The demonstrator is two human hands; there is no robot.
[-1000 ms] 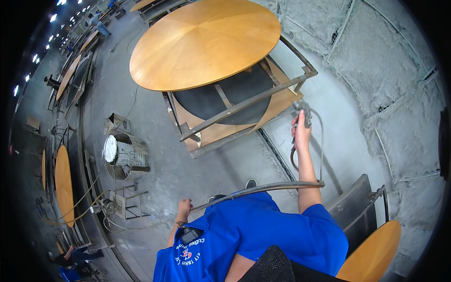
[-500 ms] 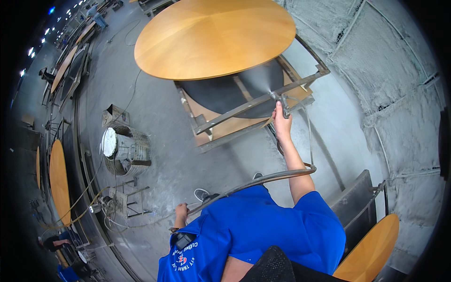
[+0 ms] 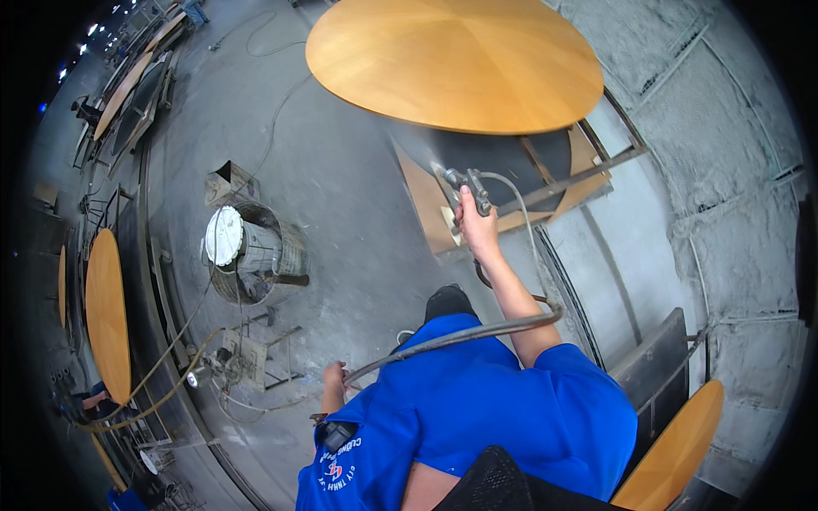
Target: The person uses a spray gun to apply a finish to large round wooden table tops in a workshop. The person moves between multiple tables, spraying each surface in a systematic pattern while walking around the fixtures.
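Observation:
My right hand [image 3: 479, 228] is wrapped round a metal spray gun [image 3: 470, 189], held out ahead below the near rim of a large round wooden tabletop [image 3: 460, 68]. A pale mist shows at the nozzle, toward the tabletop's edge. From the gun a hose [image 3: 460, 330] loops past my right forearm and across the front of my body to my left side. There my left hand [image 3: 335, 376] is closed on the hose, low beside my body. Beneath the tabletop are a metal frame [image 3: 588, 170] and a dark round panel [image 3: 503, 157], partly hidden.
To the left stand a bucket with a white lid [image 3: 224, 236] inside a larger drum, an open metal can [image 3: 230, 181] and a small metal stand [image 3: 247, 358]. More round tabletops [image 3: 107, 315] line the left side; another [image 3: 677, 443] leans at lower right. Dusty grey sheeting [image 3: 733, 128] covers the right wall.
My right hand has carried the spray gun left along the tabletop's near edge. The view has shifted, so the tabletop sits farther right. My left hand stays low at the hose.

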